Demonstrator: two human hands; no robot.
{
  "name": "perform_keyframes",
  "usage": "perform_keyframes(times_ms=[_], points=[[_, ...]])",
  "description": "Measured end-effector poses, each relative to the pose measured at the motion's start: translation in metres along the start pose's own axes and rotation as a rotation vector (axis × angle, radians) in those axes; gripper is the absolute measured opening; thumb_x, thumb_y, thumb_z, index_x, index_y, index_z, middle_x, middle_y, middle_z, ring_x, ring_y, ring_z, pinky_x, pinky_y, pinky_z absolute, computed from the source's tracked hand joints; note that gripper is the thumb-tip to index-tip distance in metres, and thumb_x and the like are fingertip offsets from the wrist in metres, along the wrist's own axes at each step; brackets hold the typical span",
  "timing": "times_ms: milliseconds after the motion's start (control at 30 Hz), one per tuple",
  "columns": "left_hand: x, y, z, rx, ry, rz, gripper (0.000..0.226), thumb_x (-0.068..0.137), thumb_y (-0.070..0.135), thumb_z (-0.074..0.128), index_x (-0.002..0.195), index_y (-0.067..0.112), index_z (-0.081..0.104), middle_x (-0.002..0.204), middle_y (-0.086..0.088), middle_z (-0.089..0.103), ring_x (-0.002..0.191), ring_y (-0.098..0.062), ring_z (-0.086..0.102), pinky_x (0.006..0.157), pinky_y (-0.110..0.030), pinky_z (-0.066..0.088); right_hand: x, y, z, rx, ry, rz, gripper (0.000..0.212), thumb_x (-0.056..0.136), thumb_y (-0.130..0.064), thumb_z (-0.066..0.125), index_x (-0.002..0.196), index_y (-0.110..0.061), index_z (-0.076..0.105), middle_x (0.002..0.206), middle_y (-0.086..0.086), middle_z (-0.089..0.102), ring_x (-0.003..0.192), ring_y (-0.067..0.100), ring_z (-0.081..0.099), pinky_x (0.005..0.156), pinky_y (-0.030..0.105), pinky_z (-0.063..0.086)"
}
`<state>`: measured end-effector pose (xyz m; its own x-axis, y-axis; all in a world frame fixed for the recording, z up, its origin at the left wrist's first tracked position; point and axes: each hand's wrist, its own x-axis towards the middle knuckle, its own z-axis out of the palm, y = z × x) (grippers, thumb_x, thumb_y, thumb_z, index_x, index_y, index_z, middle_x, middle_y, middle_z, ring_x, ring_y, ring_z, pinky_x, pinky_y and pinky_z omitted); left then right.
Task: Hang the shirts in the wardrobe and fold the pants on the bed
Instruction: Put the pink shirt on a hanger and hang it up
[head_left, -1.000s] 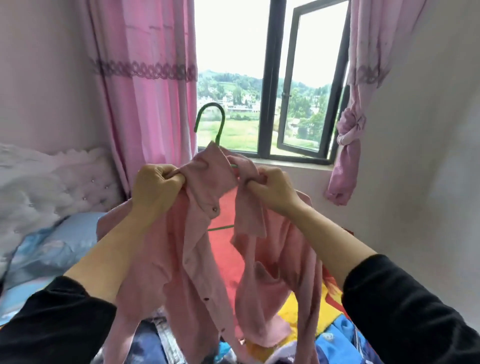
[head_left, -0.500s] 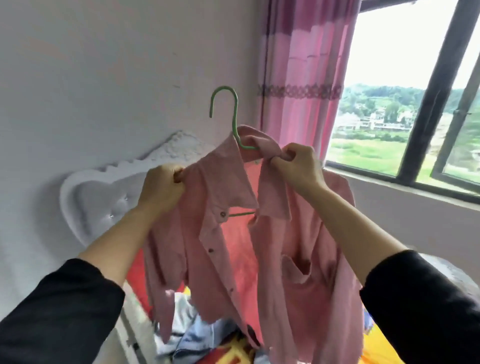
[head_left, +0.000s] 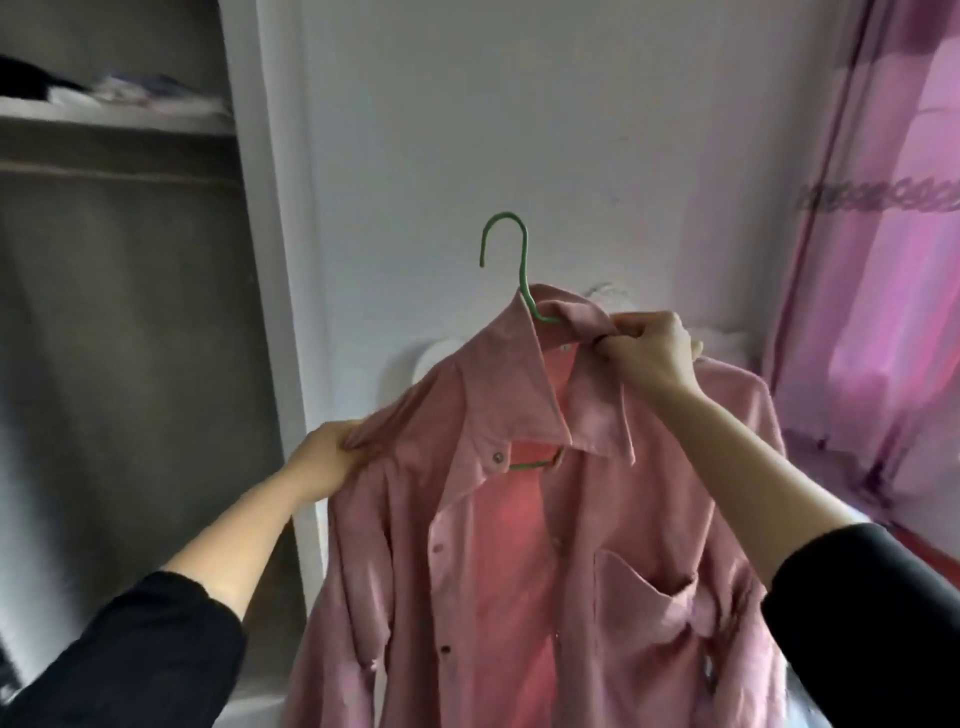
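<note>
A pink button shirt (head_left: 613, 545) hangs open-fronted on a green wire hanger (head_left: 506, 244), whose hook sticks up above the collar. My left hand (head_left: 324, 457) grips the shirt's left shoulder. My right hand (head_left: 649, 353) pinches the collar just right of the hook. The open wardrobe (head_left: 119, 338) fills the left of the view, with its white side panel (head_left: 280, 260) just left of the shirt. The bed and the pants are out of sight.
A wardrobe shelf (head_left: 114, 117) at the top left carries folded dark and light clothes. A rail (head_left: 114, 174) runs just below it. A bare white wall stands behind the shirt. Pink curtains (head_left: 883, 260) hang at the right.
The view has swung left from the window and bed to the wardrobe. Both hands carried the shirt on its hanger along. My left hand slid from the collar out to the shoulder.
</note>
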<state>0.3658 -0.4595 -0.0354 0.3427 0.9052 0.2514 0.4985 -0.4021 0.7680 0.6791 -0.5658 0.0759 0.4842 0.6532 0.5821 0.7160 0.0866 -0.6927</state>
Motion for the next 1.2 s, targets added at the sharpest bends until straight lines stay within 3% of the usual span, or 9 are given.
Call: perform_keyframes(times_ms=[167, 267, 433, 533, 633, 733, 833, 1033, 1200], points=[[-0.016, -0.073, -0.090, -0.042, 0.000, -0.153, 0.047, 0.068, 0.065, 0.059, 0.059, 0.019, 0.069, 0.059, 0.010, 0.066, 0.053, -0.001, 0.061, 0.055, -0.015, 0.043, -0.010, -0.019, 0.105, 0.133, -0.072, 0.121, 0.018, 0.058, -0.014, 0.061, 0.061, -0.026, 0.073, 0.061, 0.003, 0.067, 0.076, 0.025, 0.059, 0.090, 0.039, 0.040], [-0.022, -0.115, -0.144, -0.229, 0.081, -0.326, 0.064, 0.064, 0.079, 0.045, 0.071, 0.024, 0.077, 0.075, 0.003, 0.074, 0.068, -0.008, 0.070, 0.068, -0.025, 0.051, -0.014, -0.040, 0.165, 0.288, -0.127, 0.218, 0.017, 0.049, -0.010, 0.059, 0.051, -0.022, 0.071, 0.053, 0.002, 0.057, 0.063, 0.020, 0.051, 0.066, 0.033, 0.042], [-0.025, -0.189, -0.213, -0.099, 0.199, -0.378, 0.038, 0.092, 0.028, 0.060, 0.058, 0.022, 0.075, 0.067, 0.006, 0.072, 0.066, -0.009, 0.063, 0.064, -0.023, 0.047, -0.020, -0.083, 0.262, 0.404, -0.284, 0.246, 0.017, 0.047, -0.004, 0.064, 0.057, -0.014, 0.071, 0.052, -0.002, 0.053, 0.062, 0.016, 0.048, 0.056, 0.030, 0.038], [-0.014, -0.213, -0.248, -0.100, 0.444, -0.337, 0.032, 0.092, 0.040, 0.057, 0.068, 0.027, 0.074, 0.081, 0.007, 0.074, 0.081, -0.011, 0.064, 0.073, -0.025, 0.045, -0.028, -0.106, 0.320, 0.385, -0.425, 0.210, 0.020, 0.050, -0.009, 0.069, 0.067, -0.017, 0.075, 0.060, 0.000, 0.060, 0.066, 0.017, 0.054, 0.066, 0.033, 0.045], [0.009, -0.213, -0.255, -0.084, 0.425, -0.121, 0.024, 0.088, 0.050, 0.056, 0.081, 0.034, 0.073, 0.088, 0.019, 0.073, 0.088, 0.007, 0.064, 0.080, -0.016, 0.045, -0.037, -0.132, 0.375, 0.380, -0.547, 0.174, 0.021, 0.053, -0.013, 0.070, 0.069, -0.024, 0.076, 0.060, -0.002, 0.061, 0.068, 0.019, 0.054, 0.072, 0.034, 0.044], [0.036, -0.216, -0.246, 0.119, 0.324, 0.026, 0.022, 0.088, 0.040, 0.063, 0.069, 0.028, 0.062, 0.066, 0.016, 0.063, 0.062, 0.004, 0.054, 0.062, -0.015, 0.041, -0.044, -0.160, 0.423, 0.340, -0.616, 0.109, 0.018, 0.056, -0.014, 0.071, 0.067, -0.027, 0.074, 0.052, -0.010, 0.054, 0.069, 0.017, 0.050, 0.080, 0.039, 0.039], [0.062, -0.242, -0.257, 0.217, 0.445, 0.015, 0.044, 0.088, 0.025, 0.065, 0.058, 0.015, 0.035, 0.051, 0.007, 0.029, 0.050, -0.008, 0.026, 0.048, -0.023, 0.025, -0.043, -0.181, 0.459, 0.348, -0.741, 0.001, 0.017, 0.060, -0.012, 0.066, 0.060, -0.028, 0.073, 0.055, -0.012, 0.056, 0.069, 0.017, 0.051, 0.073, 0.037, 0.039], [0.113, -0.310, -0.307, 0.121, 0.492, -0.003, 0.035, 0.089, 0.018, 0.065, 0.064, -0.002, 0.050, 0.056, 0.001, 0.035, 0.056, -0.010, 0.030, 0.050, -0.025, 0.025, -0.008, -0.240, 0.531, 0.391, -0.794, -0.520, 0.015, 0.078, -0.041, 0.065, 0.088, -0.033, 0.074, 0.075, -0.013, 0.066, 0.075, 0.002, 0.057, 0.069, 0.016, 0.044], [0.169, -0.343, -0.354, 0.126, 0.450, 0.017, 0.032, 0.088, 0.018, 0.065, 0.067, -0.002, 0.052, 0.060, 0.001, 0.034, 0.059, -0.010, 0.031, 0.056, -0.031, 0.026, 0.028, -0.274, 0.628, 0.081, -0.904, -0.544, 0.003, 0.080, -0.018, 0.067, 0.080, -0.016, 0.065, 0.077, 0.002, 0.066, 0.071, 0.019, 0.057, 0.061, 0.027, 0.043]])
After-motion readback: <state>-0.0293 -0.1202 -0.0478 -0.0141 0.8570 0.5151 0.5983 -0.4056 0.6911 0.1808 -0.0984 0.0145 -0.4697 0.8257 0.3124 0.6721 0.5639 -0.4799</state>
